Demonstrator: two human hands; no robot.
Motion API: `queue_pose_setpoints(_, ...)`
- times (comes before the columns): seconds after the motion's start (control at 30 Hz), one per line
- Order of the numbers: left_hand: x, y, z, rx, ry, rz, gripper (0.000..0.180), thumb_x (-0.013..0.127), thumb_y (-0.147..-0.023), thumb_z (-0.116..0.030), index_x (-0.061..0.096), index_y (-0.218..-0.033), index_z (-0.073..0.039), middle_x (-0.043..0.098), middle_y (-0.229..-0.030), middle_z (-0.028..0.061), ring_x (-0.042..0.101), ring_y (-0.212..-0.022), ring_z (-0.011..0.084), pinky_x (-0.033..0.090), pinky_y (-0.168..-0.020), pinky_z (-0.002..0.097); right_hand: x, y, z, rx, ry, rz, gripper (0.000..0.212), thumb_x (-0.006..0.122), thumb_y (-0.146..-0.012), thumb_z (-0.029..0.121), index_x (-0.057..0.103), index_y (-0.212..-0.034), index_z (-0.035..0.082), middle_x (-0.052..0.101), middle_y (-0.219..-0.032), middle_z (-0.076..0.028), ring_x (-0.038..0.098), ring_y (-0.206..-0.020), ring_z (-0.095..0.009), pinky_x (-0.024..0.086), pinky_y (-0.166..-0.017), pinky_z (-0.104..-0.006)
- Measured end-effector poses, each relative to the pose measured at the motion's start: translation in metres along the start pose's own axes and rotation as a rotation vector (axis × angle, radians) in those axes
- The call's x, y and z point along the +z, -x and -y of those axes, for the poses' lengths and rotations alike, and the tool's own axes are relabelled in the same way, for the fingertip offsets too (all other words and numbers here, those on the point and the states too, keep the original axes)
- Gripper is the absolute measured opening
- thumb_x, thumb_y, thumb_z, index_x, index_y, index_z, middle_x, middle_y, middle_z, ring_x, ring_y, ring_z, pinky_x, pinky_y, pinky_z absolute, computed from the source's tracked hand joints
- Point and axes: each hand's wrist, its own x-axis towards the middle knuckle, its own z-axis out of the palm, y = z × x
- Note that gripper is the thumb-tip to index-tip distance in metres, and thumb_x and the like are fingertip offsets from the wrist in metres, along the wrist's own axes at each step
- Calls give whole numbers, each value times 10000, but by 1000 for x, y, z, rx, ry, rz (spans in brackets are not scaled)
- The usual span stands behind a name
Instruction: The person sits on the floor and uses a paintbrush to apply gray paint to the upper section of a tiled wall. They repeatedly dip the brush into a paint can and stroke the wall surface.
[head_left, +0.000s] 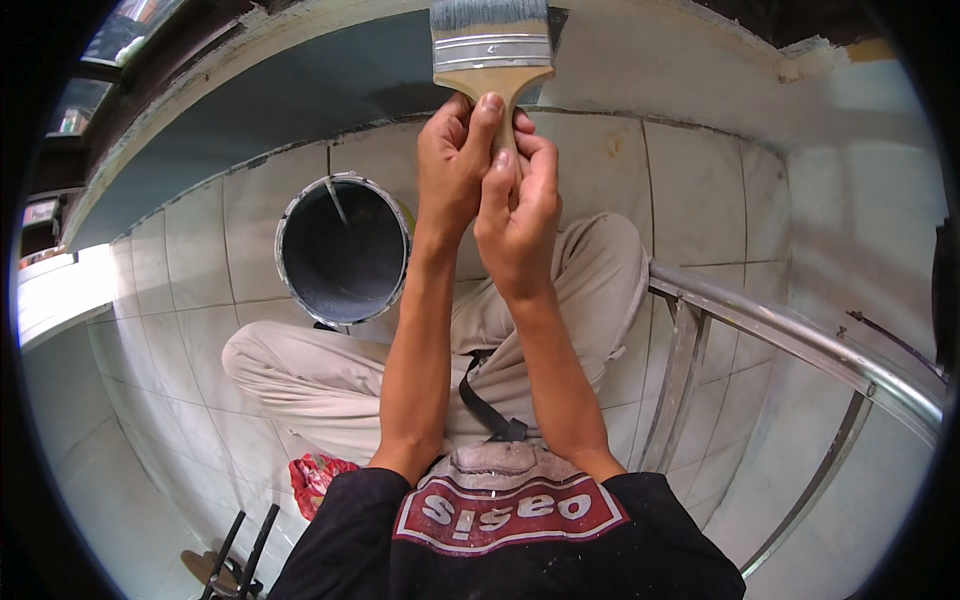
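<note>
A wide paintbrush point(493, 52) with a wooden handle, a metal band and grey-wet bristles points away from me at the top of the view. My left hand point(455, 165) closes round the upper handle, thumb along the wood. Just below and to its right, my right hand point(520, 215) grips the lower handle, its thumb pressed on it. The bristle tips run out of view. Left of my hands, a round bucket point(345, 250) stands on the tiled floor with dark grey paint inside and smears on its rim.
The lower wall point(290, 110) is painted grey at the left and pale at the right. A metal ladder point(780, 325) leans in from the right, close to my knee. Red plastic wrapping point(318, 480) lies by my left leg. Window frames point(120, 80) stand at the upper left.
</note>
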Motion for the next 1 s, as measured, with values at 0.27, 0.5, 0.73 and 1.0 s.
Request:
queue_pose_setpoints(0.27, -22, -15, 45, -128, -4, -64, 302, 592, -1090, -258, 647, -1033, 34, 728, -889, 88, 675, -712, 111, 555, -626, 263, 13, -4, -63, 107, -103, 49, 344, 455, -1105, 152, 466, -1318, -118, 639, -1229, -210, 647, -1101, -209, 522, -956, -327)
queue_pose_setpoints(0.5, -46, -14, 91, -222, -108, -127, 352, 613, -1071, -313, 685, -1029, 28, 726, -893, 89, 667, -714, 122, 549, -634, 271, 22, 6, -112, 224, -92, 2, 327, 488, -1092, 180, 524, -1248, -105, 685, -1117, -181, 667, -985, -210, 534, -889, -331)
queue_pose_setpoints(0.73, -64, -11, 131, -334, -74, -146, 388, 636, -1055, -356, 707, -1005, 22, 698, -868, 67, 649, -723, 126, 535, -638, 278, 23, 11, -144, 364, 17, 22, 398, 516, -1086, 270, 528, -1217, -105, 687, -1107, -295, 703, -1001, -370, 553, -855, -420)
queue_pose_setpoints(1.0, -72, -3, 146, -475, -71, -188, 352, 624, -1063, -317, 712, -1054, 24, 704, -906, 68, 651, -752, 134, 535, -670, 289, 22, 18, -152, 440, 99, 29, 437, 527, -1084, 287, 510, -1205, -132, 682, -1128, -358, 709, -1051, -446, 557, -868, -460)
